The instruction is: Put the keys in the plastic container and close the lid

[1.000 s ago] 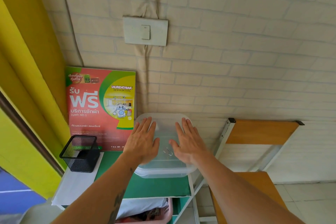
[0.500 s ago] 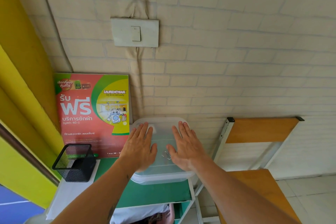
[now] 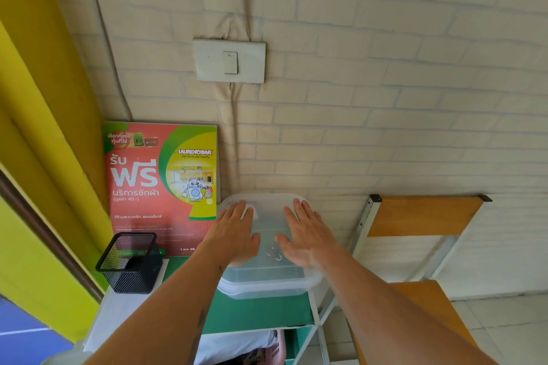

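A clear plastic container [image 3: 268, 283] stands on the green shelf top [image 3: 261, 312] against the wall, with its translucent lid [image 3: 268, 219] on it. The keys [image 3: 274, 254] show through the lid, near the front middle. My left hand [image 3: 234, 234] lies flat on the lid's left half, fingers spread. My right hand [image 3: 307, 234] lies flat on the right half in the same way. Neither hand grips anything.
A black mesh pen holder [image 3: 130, 264] stands at the shelf's left. A red and green laundry poster [image 3: 163, 187] leans on the wall behind it. A wooden chair [image 3: 421, 216] stands to the right. A light switch [image 3: 229, 61] is above. A pink basket [image 3: 267, 350] sits below.
Both hands stay flat on the lid, with the fingers slid slightly toward the far edge. The camera view has shifted a little.
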Tool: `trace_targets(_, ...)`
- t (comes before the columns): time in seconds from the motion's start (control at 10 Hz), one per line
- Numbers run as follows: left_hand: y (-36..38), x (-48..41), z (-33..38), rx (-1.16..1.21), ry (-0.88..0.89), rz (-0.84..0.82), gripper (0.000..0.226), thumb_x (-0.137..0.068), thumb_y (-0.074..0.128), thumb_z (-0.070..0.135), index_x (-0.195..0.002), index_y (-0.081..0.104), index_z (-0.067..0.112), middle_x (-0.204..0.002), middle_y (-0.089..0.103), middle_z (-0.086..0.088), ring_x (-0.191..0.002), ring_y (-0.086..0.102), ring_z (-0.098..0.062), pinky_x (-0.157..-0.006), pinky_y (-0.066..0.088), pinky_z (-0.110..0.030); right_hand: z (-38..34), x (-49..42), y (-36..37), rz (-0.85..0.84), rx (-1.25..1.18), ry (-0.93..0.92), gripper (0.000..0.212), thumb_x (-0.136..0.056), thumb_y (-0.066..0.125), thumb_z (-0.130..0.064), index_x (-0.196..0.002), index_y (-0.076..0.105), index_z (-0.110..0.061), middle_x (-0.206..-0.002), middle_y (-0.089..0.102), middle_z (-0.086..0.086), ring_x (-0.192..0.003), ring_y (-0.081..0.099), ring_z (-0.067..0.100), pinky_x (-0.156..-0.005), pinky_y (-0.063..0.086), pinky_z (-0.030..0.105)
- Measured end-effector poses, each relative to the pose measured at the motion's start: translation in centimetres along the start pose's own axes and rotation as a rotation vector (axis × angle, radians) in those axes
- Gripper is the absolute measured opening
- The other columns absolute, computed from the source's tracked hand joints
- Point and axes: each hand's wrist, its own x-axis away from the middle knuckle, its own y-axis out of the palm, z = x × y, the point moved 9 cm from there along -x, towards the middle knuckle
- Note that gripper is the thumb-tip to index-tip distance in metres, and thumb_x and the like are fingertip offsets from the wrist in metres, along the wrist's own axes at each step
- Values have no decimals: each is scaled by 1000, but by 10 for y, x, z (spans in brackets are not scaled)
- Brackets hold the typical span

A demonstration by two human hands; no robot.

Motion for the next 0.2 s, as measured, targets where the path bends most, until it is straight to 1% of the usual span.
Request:
trace_targets(0.1, -13, 2, 3, 33, -27, -6, 71, -96, 38, 40, -154, 13, 8, -164, 11, -11, -151, 10, -28, -123, 13, -42, 0, 4, -21, 23, -21, 9, 74, -99, 32, -49, -157, 4, -14, -165, -12, 8, -152, -10, 27, -123, 1, 45)
trace_targets(0.2, -40, 12, 15, 5, -46, 54, 70, -97, 35, 43, -154, 14, 9, -164, 15, -9, -150, 14, -26, -122, 16, -44, 4, 17, -72, 119, -38, 6, 71, -99, 34, -46, -157, 7, -14, -166, -6, 6, -152, -4, 26, -122, 7, 44)
